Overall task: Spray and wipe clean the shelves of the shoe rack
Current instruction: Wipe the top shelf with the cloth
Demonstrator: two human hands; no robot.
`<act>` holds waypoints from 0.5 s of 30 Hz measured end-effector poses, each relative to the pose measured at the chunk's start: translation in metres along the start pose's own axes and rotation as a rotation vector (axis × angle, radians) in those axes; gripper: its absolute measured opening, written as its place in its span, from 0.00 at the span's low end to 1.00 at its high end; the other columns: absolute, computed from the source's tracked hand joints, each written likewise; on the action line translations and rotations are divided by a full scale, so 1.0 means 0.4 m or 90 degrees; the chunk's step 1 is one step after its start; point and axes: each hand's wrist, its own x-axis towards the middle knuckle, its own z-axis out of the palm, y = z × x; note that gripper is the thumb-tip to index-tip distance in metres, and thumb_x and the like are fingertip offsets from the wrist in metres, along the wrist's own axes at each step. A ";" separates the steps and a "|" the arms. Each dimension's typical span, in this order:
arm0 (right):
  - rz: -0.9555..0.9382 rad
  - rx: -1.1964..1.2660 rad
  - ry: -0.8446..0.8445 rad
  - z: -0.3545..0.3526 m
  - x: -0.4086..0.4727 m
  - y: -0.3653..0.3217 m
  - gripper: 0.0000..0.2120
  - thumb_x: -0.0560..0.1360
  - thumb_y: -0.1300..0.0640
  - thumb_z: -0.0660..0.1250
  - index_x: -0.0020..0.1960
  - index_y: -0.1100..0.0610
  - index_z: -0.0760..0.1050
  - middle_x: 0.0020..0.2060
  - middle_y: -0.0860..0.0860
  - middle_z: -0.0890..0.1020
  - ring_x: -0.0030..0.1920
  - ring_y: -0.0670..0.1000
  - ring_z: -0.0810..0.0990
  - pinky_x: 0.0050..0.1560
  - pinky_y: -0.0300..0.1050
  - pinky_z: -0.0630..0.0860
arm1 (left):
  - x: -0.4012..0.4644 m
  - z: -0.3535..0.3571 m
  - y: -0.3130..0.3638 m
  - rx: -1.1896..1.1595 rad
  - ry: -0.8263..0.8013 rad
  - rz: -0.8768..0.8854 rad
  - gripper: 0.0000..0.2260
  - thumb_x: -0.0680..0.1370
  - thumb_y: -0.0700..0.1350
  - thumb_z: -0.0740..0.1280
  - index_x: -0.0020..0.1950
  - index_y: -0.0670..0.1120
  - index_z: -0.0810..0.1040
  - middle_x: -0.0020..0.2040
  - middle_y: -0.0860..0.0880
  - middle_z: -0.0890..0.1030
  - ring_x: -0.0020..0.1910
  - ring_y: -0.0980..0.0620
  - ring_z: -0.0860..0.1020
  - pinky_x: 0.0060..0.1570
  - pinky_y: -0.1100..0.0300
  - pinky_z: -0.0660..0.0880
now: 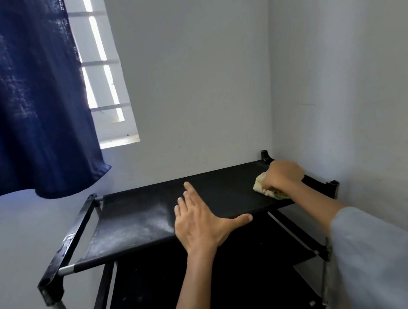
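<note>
Room corner, pale walls. Top shelf (189, 203) of the shoe rack (67, 244): taut fabric, likely yielding. Right hand (284, 174) grips a soft cloth (262, 185) at its far-right end; left hand (197, 222) rests flat, fingers spread, steadying the front edge.

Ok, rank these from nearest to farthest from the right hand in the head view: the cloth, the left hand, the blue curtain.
1. Cloth: gripped under the right hand, right end of the top shelf.
2. Left hand: flat on the shelf's middle.
3. Blue curtain: hanging far left by the window.
</note>
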 end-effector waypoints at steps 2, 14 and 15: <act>-0.040 0.027 0.003 0.013 -0.016 -0.051 0.18 0.72 0.45 0.66 0.57 0.55 0.77 0.50 0.52 0.80 0.52 0.54 0.79 0.39 0.42 0.69 | -0.004 0.000 0.001 -0.056 0.021 0.021 0.71 0.44 0.84 0.55 0.75 0.49 0.33 0.78 0.47 0.54 0.77 0.48 0.51 0.73 0.53 0.57; -0.469 0.270 -0.349 -0.009 -0.185 -0.367 0.17 0.77 0.40 0.58 0.54 0.53 0.74 0.51 0.51 0.79 0.52 0.55 0.79 0.53 0.52 0.75 | 0.010 -0.053 -0.055 -0.353 0.004 0.123 0.63 0.60 0.52 0.78 0.70 0.56 0.25 0.78 0.46 0.49 0.76 0.50 0.50 0.69 0.59 0.56; -0.513 0.258 -0.364 -0.014 -0.186 -0.363 0.15 0.77 0.42 0.60 0.53 0.52 0.74 0.50 0.50 0.79 0.51 0.55 0.79 0.54 0.53 0.75 | 0.012 -0.059 -0.060 -0.373 0.000 0.117 0.65 0.59 0.51 0.79 0.70 0.58 0.25 0.78 0.47 0.47 0.76 0.52 0.50 0.67 0.61 0.55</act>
